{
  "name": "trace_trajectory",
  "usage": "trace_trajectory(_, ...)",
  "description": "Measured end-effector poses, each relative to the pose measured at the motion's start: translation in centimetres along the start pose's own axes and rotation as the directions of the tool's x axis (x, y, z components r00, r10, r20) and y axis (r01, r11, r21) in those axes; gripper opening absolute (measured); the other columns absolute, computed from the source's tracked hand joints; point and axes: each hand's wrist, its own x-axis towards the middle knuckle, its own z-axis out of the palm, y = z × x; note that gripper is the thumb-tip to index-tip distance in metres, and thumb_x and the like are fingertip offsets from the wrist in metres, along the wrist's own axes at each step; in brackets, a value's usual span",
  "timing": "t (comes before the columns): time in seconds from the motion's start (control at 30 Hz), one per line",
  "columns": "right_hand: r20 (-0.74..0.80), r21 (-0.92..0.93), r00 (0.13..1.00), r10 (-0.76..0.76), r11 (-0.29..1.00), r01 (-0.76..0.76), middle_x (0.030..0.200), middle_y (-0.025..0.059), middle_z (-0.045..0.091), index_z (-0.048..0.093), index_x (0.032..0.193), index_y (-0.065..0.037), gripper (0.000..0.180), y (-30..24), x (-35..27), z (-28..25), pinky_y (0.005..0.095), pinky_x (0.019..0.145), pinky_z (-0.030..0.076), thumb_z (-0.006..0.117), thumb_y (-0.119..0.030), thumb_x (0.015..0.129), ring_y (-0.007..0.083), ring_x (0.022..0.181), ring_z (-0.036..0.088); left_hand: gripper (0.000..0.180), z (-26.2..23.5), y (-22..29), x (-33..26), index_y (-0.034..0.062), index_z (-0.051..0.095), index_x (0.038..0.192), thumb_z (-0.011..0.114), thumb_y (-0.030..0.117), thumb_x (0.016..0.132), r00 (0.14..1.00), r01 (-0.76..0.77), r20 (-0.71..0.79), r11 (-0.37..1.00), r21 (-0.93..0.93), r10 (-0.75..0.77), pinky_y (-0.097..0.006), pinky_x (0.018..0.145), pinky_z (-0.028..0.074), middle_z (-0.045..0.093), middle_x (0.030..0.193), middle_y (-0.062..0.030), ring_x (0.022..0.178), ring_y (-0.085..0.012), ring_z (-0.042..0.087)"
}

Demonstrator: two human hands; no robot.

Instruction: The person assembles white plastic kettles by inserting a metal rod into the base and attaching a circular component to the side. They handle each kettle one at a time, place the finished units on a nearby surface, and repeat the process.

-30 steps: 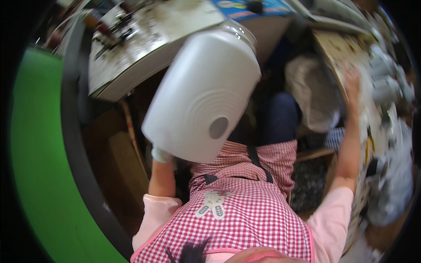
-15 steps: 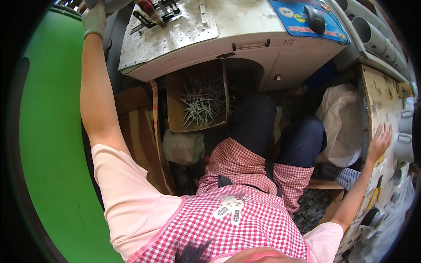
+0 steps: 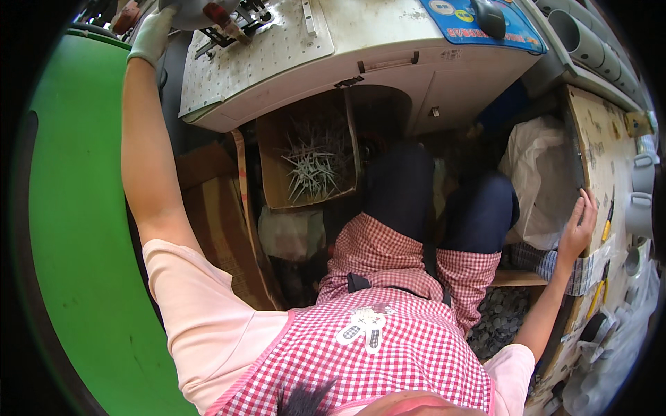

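My left hand [image 3: 152, 35], in a pale work glove, reaches to the top left and grips the side of a grey rounded plastic part [image 3: 191, 15]. The frame's top edge cuts off some of that part. Beside it is a black metal fixture [image 3: 253, 12] with a red-and-brown piece, mounted on a perforated metal plate [image 3: 277, 52]. Bare and with fingers stretched out, my right hand [image 3: 579, 225] is at the near edge of the wooden worktop [image 3: 600, 139] on the right. It holds nothing that I can see.
Yellow-handled pliers [image 3: 598, 295] and grey cup-shaped fittings [image 3: 639, 215] lie on the worktop. Grey pipes [image 3: 579, 35] stand behind it. A dark mouse [image 3: 489, 19] rests on a blue mat [image 3: 451, 31]. Below the machine, a cardboard box [image 3: 274, 166] holds thin grey plastic pieces [image 3: 312, 166].
My right hand has come off the worktop's middle, moving left and slightly nearer to its edge. My left hand stays at the grey part, which now shows more fully. The view has shifted slightly.
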Motion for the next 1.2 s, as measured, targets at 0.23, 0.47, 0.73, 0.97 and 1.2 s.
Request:
trace_trajectory(0.23, 0.002, 0.074, 1.0, -0.025, 0.997, 0.024, 0.134, 0.016, 0.066, 0.07, 0.124, -0.001, 0.034, -2.7, -3.2, -1.9, 0.0395, 0.108, 0.045, 0.051, -0.025, 0.11, 0.03, 0.124, 0.062, 0.058, 2.1, 0.1, -8.3, -0.0058, 0.046, 0.148, 0.056, 0.03, 0.103, 0.792, -0.605, 0.139, 0.734, 0.308, 0.595, -0.04, 0.118, 0.035, 0.047, 0.154, -0.0224, 0.141, -0.0363, 0.046)
trace_trajectory(0.47, 0.029, 0.331, 0.958, 0.286, 0.901, -0.28, 0.125, 0.0101, 0.07, 0.066, 0.131, 0.001, 0.04, -3.1, -8.0, -5.0, 0.0333, 0.106, 0.047, 0.046, -0.029, 0.113, 0.0189, 0.119, 0.063, 0.049, 7.0, -14.8, -26.6, -0.0067, 0.058, 0.14, 0.05, 0.031, 0.11, 0.85, -0.419, -0.397, 0.9, -0.116, 0.345, -0.035, 0.11, 0.045, 0.065, 0.138, -0.0151, 0.128, -0.0239, 0.061)
trace_trajectory(0.73, 0.013, 0.277, 0.98, 0.198, 0.941, -0.194, 0.122, 0.0116, 0.072, 0.069, 0.127, -0.003, 0.034, -4.6, -10.4, -4.1, 0.0341, 0.102, 0.05, 0.05, -0.026, 0.11, 0.023, 0.115, 0.068, 0.047, -0.8, -40.3, -54.4, 0.0049, 0.07, 0.124, 0.055, 0.044, 0.103, 0.78, 0.625, -0.554, 0.316, 0.714, -0.291, -0.051, 0.086, 0.055, 0.073, 0.115, -0.0186, 0.096, -0.0378, 0.071)
trace_trajectory(0.97, 0.002, 0.298, 0.969, 0.246, 0.925, -0.236, 0.113, 0.0096, 0.076, 0.071, 0.122, -0.001, 0.035, -4.0, -9.8, -3.5, 0.0292, 0.094, 0.052, 0.057, -0.029, 0.108, 0.0163, 0.105, 0.07, 0.095, -0.5, -46.1, -70.3, 0.0183, 0.03, 0.163, 0.049, 0.077, 0.091, 0.418, 0.741, -0.613, -0.138, 0.657, -0.671, -0.056, 0.118, 0.034, 0.014, 0.171, -0.0185, 0.151, -0.0472, 0.024)
trace_trajectory(1.2, -0.15, 0.008, 0.939, 0.31, 0.95, -0.312, 0.108, 0.0123, 0.077, 0.073, 0.119, -0.003, 0.041, 12.9, -4.6, -3.7, 0.0344, 0.09, 0.054, 0.058, -0.038, 0.105, 0.025, 0.098, 0.072, 0.068, -0.1, -44.5, -70.6, 0.0013, 0.059, 0.142, 0.06, 0.054, 0.099, 0.678, 0.696, -0.258, 0.488, 0.526, -0.688, -0.048, 0.106, 0.049, 0.057, 0.143, -0.0279, 0.128, -0.0413, 0.059)
